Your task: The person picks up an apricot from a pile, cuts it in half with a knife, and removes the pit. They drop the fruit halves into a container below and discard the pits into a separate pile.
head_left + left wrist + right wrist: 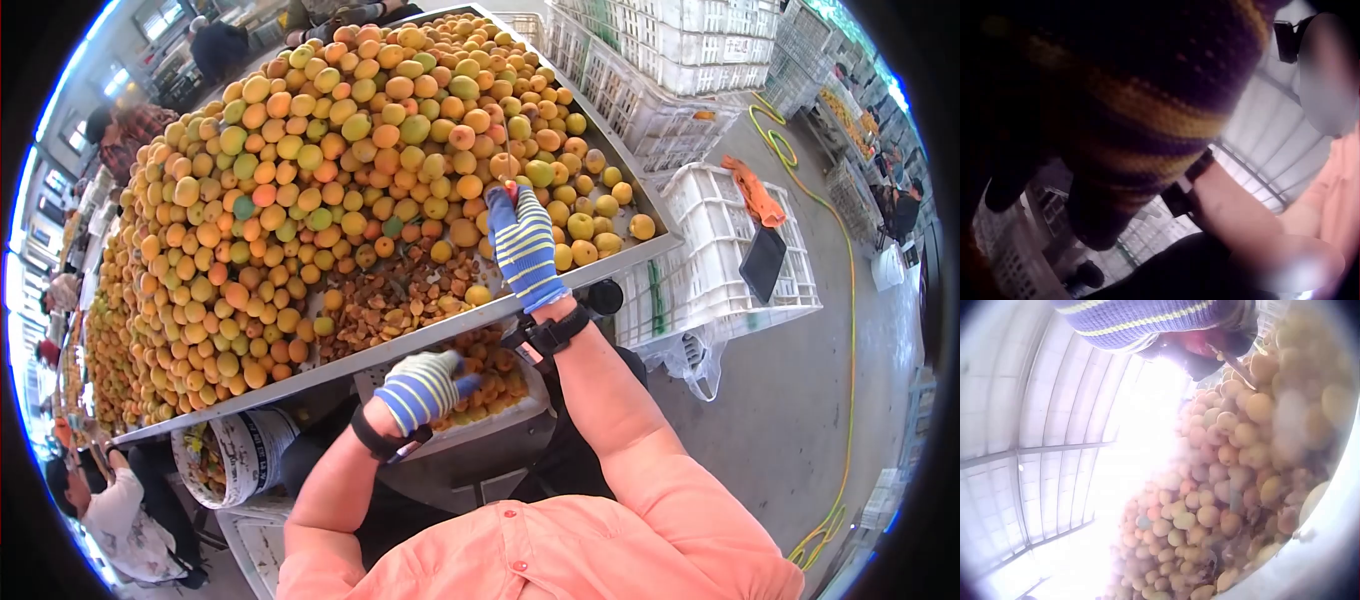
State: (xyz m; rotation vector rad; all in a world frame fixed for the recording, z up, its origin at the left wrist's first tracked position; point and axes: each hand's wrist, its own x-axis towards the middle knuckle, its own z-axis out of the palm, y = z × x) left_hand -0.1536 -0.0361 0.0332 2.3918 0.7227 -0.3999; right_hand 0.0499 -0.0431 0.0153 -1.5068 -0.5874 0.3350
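My right hand (525, 250), in a blue and yellow striped glove, grips a small knife by its red handle (1200, 342). The thin blade (1239, 370) points away over a large heap of apricots (330, 130) on a metal-rimmed table. My left hand (418, 390), gloved alike, hangs below the table's front rim (360, 350), its thumb held out to the side. Under it stands a pale crate holding apricot pieces (495, 385). In the left wrist view the striped glove (1160, 112) is dark and close, and no fruit shows in its fingers.
Brown pits and scraps (400, 300) lie by the front rim. A white bucket (245, 455) stands below at left. White crates (700, 130) are stacked at right, one bearing an orange glove (755, 192) and a dark tablet (764, 264). A yellow hose (852, 350) crosses the floor.
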